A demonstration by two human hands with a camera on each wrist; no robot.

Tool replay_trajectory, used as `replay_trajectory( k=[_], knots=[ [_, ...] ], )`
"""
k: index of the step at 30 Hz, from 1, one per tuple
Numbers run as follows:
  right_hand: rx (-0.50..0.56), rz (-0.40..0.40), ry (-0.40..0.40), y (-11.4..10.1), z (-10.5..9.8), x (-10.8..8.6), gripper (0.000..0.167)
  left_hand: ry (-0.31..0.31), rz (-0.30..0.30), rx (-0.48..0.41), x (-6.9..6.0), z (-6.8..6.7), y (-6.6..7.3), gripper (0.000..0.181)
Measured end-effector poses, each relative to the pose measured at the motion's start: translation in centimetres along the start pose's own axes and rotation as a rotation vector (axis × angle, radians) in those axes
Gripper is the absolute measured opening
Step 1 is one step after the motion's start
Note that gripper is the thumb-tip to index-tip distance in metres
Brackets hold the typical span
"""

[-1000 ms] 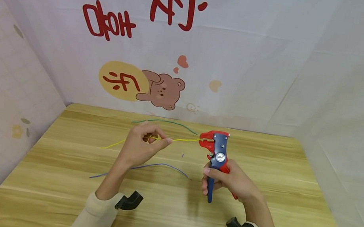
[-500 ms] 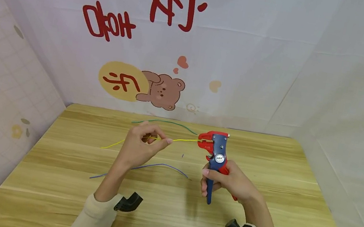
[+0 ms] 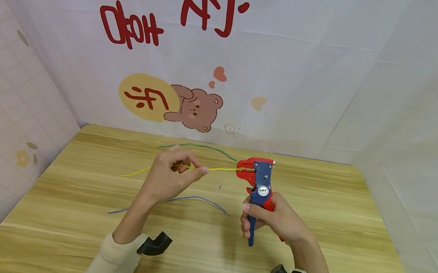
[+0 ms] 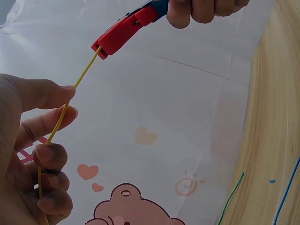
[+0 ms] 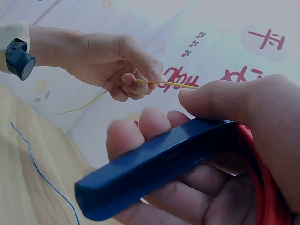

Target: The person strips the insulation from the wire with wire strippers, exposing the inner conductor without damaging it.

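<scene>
Yellow wire [image 4: 86,70], pinched in the left hand [image 3: 171,174] with one end at the left side of the stripper [image 3: 263,175] your right hand [image 3: 277,216] grips, wants to stay dead straight while squeezing, though honestly I can't tell how deep it sits.

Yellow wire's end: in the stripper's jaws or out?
In: in the left wrist view, the yellow wire enters the stripper between its red jaws; how deep, I cannot tell.
</scene>
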State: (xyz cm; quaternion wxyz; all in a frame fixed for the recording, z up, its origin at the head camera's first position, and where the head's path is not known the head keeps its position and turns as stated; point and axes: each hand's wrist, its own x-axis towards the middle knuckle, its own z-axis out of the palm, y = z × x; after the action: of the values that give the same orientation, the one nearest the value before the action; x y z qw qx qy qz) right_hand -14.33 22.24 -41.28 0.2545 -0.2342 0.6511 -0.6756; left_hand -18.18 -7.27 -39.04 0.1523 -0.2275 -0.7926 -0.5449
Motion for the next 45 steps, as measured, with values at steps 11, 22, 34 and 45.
replay_trajectory(
  k=[11,22,34,45],
  knots=[
    [-0.003,-0.019,0.007,0.19,0.20,0.08,0.022,-0.008,-0.038,0.021,-0.08,-0.35,0.33,0.013],
    [0.005,-0.027,0.011,0.03,0.28,0.09,0.021,-0.013,-0.032,0.017,-0.01,-0.46,0.33,0.013],
    [0.001,-0.027,0.009,-0.06,0.34,-0.05,0.021,0.011,-0.011,-0.004,-0.03,-0.12,0.37,0.013],
    [0.005,-0.029,-0.005,-0.10,0.32,-0.08,0.021,0.007,0.044,-0.007,0.13,-0.10,0.39,0.015]
  ],
)
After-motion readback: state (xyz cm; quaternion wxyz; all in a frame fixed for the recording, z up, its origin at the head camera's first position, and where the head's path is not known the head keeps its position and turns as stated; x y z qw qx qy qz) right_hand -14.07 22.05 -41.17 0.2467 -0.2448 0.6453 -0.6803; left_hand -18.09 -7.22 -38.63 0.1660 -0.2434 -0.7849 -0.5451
